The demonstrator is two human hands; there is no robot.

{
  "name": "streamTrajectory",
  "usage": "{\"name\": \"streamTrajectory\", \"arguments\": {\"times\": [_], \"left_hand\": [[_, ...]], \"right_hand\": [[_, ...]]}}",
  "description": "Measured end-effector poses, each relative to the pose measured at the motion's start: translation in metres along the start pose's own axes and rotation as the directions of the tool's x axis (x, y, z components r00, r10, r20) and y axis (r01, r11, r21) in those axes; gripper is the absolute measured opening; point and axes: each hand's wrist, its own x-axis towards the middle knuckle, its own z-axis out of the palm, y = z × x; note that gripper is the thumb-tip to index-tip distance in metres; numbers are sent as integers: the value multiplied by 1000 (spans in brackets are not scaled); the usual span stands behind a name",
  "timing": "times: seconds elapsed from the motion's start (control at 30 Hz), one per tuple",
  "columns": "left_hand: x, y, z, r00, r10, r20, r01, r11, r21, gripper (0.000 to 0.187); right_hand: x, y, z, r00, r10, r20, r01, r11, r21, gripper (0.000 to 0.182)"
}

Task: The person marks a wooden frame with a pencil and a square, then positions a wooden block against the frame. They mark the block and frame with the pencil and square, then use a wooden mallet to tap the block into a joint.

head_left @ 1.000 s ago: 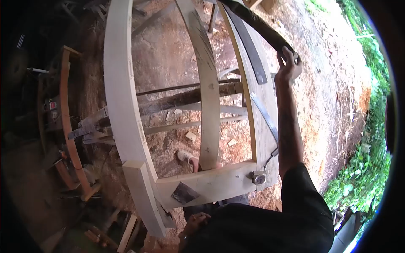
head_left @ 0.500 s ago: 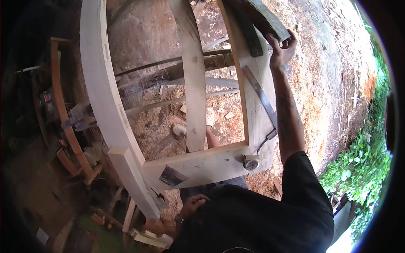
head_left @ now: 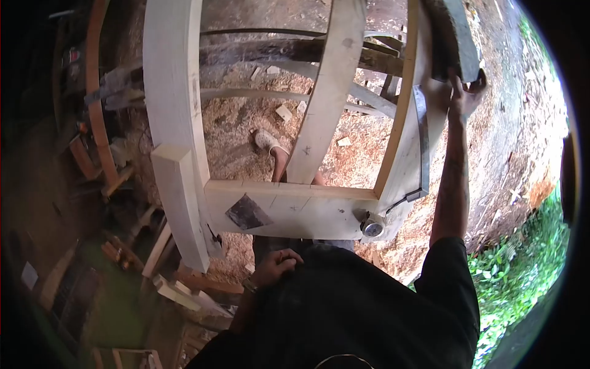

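Nearest to us, we find the left hand (head_left: 278, 265) in front of the dark shirt (head_left: 350, 301), a band at its wrist. Its fingers are partly curled; the palm is hidden, so we cannot tell how tightly they close or whether they hold anything. Near left, we record loose timber pieces (head_left: 177, 294) lying about the floor.

Just beyond the left hand we note the near rail (head_left: 307, 212) of a pale wooden frame, bearing a dark diamond-shaped patch (head_left: 248, 212) and, towards its right end, a round-faced object (head_left: 372, 227). A squared block (head_left: 175, 197) stands against the left rail (head_left: 172, 80). Through the frame we observe a shod foot (head_left: 266, 141) among shavings.

On the right rail (head_left: 401, 157) lies a narrow metal blade (head_left: 423, 132). Farther along, the right hand (head_left: 468, 93) has thumb and fingers parted around the near end of a dark board (head_left: 464, 37), gripping it. The board extends away at far right, beside the right rail; whether it rests on that rail we cannot tell
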Motion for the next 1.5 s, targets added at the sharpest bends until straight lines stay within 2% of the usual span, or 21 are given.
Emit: {"name": "streamTrajectory", "arguments": {"times": [0.07, 0.13, 0.2, 0.33, 0.4, 0.43, 0.47, 0.5, 0.53, 0.6, 0.67, 0.7, 0.8, 0.87, 0.93, 1.07, 1.13, 1.2, 1.27, 1.37, 1.5], "left_hand": [[-1, 5, -5, 997, 48, -56, -49, 999, -13, 26], [-1, 14, -17, 998, 48, -41, -48, 999, 6, 31], [-7, 34, -26, 997, 47, -58, -49, 998, -27, 32], [-24, 67, -44, 937, 335, -96, -348, 889, -298, 51], [-13, 85, -48, 739, 625, -250, -655, 754, -49, 60], [-4, 93, -50, 597, 750, -285, -762, 642, 91, 64], [3, 100, -54, 555, 788, -266, -788, 600, 136, 67], [9, 106, -58, 510, 824, -246, -811, 556, 182, 71], [11, 116, -60, 484, 836, -259, -814, 539, 218, 72], [12, 130, -60, 446, 846, -291, -821, 516, 245, 73], [13, 134, -58, 435, 835, -337, -840, 511, 182, 70], [10, 132, -62, 437, 830, -345, -824, 524, 216, 68], [-12, 120, -90, 450, 825, -340, -673, 564, 478, 64], [-33, 88, -119, 305, 848, -433, -302, 517, 801, 69], [-54, 53, -147, 241, 764, -599, 71, 602, 796, 87], [-70, 8, -178, 335, 547, -767, 144, 775, 615, 109], [-65, -6, -183, 349, 481, -805, 224, 791, 569, 107], [-64, -12, -188, 353, 454, -818, 254, 795, 551, 106], [-66, -16, -192, 363, 466, -807, 225, 797, 561, 105], [-75, -25, -200, 389, 499, -775, 109, 810, 576, 108], [-100, -7, -205, 419, 557, -717, 112, 752, 649, 104]], "right_hand": [[2, 0, -6, 993, 96, 64, -101, 992, 71, 110], [1, -8, -10, 994, 58, 96, -65, 996, 66, 109], [-5, -43, -19, 992, 112, 54, -91, 953, -289, 98], [-50, -123, -21, 978, -196, -74, 171, 952, -253, 48], [-115, -208, 4, 996, 42, 82, -40, 999, -25, 36], [-147, -242, 10, 941, 102, 323, -110, 994, 7, 33], [-180, -266, 15, 802, 73, 593, -199, 969, 150, 35], [-215, -281, 28, 691, -159, 705, -199, 896, 398, 37], [-218, -322, 37, 371, -160, 915, -231, 938, 258, 34], [-247, -362, 58, 297, -313, 902, -75, 934, 349, 24], [-262, -367, 62, 227, -256, 940, -102, 953, 285, 19], [-268, -368, 64, 192, -225, 955, -109, 963, 248, 17], [-271, -358, 72, 309, -117, 944, -149, 974, 170, 17], [-263, -359, 75, 369, 78, 926, -226, 974, 8, 9], [-252, -350, 80, 419, 102, 902, -149, 988, -43, 5], [-250, -341, 81, 475, 189, 860, -231, 969, -85, 32], [-270, -326, 86, 491, 308, 815, -505, 863, -22, 37], [-278, -337, 98, 489, 293, 822, -577, 815, 52, 33], [-275, -360, 112, 505, 270, 819, -369, 926, -78, 23], [-286, -365, 123, 497, 241, 833, -299, 949, -96, 17], [-294, -368, 122, 493, 298, 818, -457, 888, -48, 14]]}}
